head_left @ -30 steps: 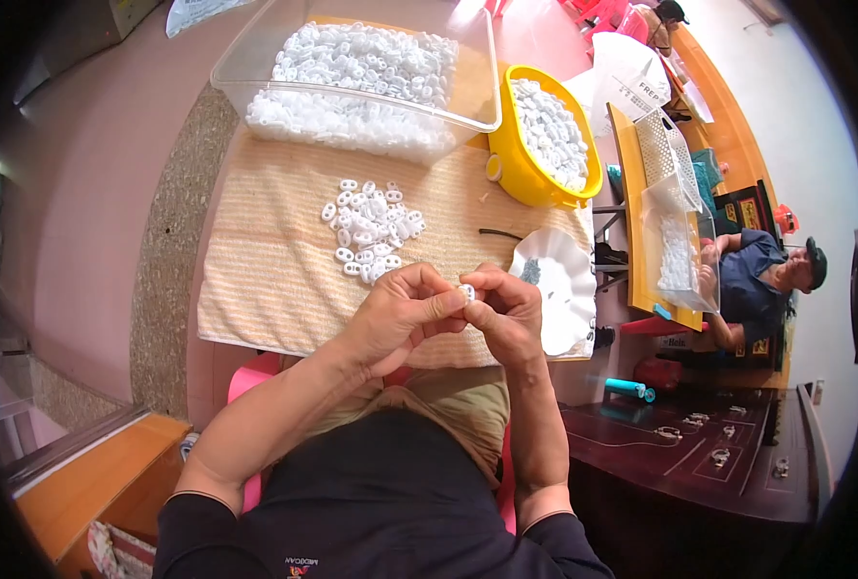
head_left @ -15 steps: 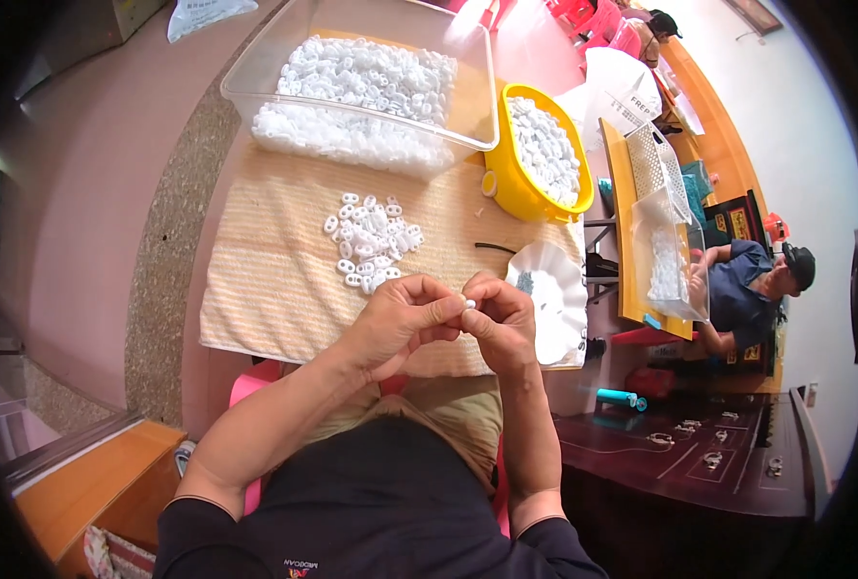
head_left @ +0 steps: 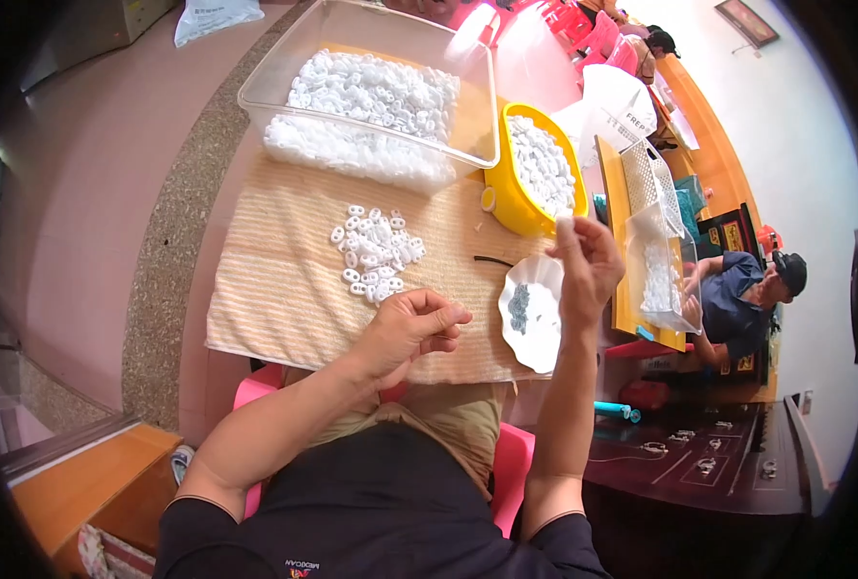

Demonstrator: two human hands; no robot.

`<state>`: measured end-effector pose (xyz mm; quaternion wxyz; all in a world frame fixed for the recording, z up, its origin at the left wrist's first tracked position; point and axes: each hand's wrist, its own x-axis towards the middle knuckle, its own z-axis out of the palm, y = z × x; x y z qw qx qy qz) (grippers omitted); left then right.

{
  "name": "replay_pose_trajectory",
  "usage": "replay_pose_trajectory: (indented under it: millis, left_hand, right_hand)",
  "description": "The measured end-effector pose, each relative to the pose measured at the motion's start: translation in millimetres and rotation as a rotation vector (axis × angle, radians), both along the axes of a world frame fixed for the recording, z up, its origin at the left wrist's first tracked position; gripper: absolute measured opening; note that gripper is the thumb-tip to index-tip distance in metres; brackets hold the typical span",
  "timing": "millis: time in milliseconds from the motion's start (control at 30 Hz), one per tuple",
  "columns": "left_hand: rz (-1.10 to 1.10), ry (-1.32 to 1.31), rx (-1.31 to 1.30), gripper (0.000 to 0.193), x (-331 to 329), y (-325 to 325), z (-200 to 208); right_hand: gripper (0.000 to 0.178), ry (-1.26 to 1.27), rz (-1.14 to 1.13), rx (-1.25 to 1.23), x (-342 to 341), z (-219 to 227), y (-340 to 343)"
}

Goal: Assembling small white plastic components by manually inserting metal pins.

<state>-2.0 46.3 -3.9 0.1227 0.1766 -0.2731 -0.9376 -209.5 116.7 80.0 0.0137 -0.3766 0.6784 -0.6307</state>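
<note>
My right hand [head_left: 591, 265] is raised at the near right side of the yellow tub [head_left: 503, 183], with a small white plastic piece [head_left: 566, 224] pinched at its fingertips. Several similar white pieces fill the tub. Over the near part of the striped towel [head_left: 274, 280] is my left hand [head_left: 411, 330], its fingers curled and the thumb pressed toward them; whatever they may hold is hidden. Just beyond it lies a loose pile of white two-holed oval pieces [head_left: 376, 253]. A white scalloped dish [head_left: 537, 343] with small grey bits [head_left: 518, 309] sits below my right hand.
A large clear bin [head_left: 255, 101] of white pieces stands at the back of the table. A thin dark strip [head_left: 492, 260] lies by the dish. To the right, a person [head_left: 742, 289] works at another table with a clear box [head_left: 684, 314].
My hands have parted. The right hand has moved up and right toward the yellow tub with the white piece; the left stays near the towel's front. The view has shifted slightly.
</note>
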Motion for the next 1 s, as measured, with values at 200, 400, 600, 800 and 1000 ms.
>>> replay_pose_trajectory:
  millis: [200,400,600,800,1000]
  left_hand:
    - [0.029,0.000,-0.042,0.012,-1.6,2.5,-2.6]
    - [0.084,-0.034,-0.275,0.013,-0.5,11.1,6.1]
    - [0.098,0.015,-0.503,0.014,-0.2,20.0,2.3]
    - [0.136,0.058,-0.529,0.014,1.2,20.5,5.6]
    - [0.122,0.048,-0.482,0.013,1.9,20.3,5.7]
  right_hand:
    - [0.022,0.204,-0.198,0.153,-57.8,7.7,-32.7]
    - [0.011,0.203,0.194,0.278,-4.9,-15.2,-31.4]
    - [0.020,0.327,0.446,0.640,37.4,-47.3,-45.4]
    - [0.021,0.501,0.421,0.819,47.0,-63.7,-54.2]
    - [0.017,0.464,0.402,0.824,54.8,-61.5,-55.7]
